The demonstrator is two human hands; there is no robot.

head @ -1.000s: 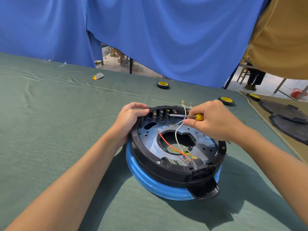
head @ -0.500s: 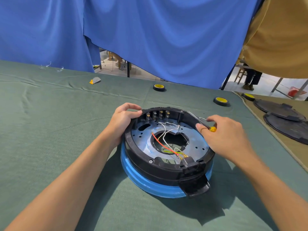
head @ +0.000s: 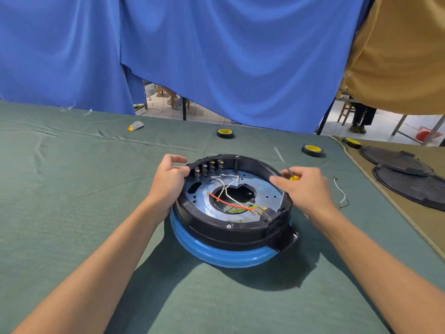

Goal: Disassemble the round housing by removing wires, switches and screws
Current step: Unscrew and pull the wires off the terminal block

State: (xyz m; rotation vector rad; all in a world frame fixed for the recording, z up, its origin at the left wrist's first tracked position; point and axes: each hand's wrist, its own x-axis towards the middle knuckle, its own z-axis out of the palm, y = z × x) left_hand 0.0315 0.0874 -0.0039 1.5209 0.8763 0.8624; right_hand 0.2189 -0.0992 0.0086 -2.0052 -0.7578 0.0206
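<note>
HOUSING: round black plastic housing [head: 231, 227] centred on green-clothed tabletop [head: 72, 201], rim clasped at 10 o'clock by left grip [head: 168, 182] | TOOL: yellow-handled screwdriver [head: 283, 162] pinched in right grip [head: 308, 189], withdrawn from 12 o'clock switches [head: 208, 168] | CHANGE: white wire [head: 340, 191] freed, laid at 3 o'clock; switches judged next

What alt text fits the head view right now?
A person's left hand grips the rim of a round housing on a green-clothed table, while the right hand holds a yellow-handled screwdriver, shaft pointing up and away. Red and white wires lie inside the housing; a loose wire lies on the cloth to its right.
</note>
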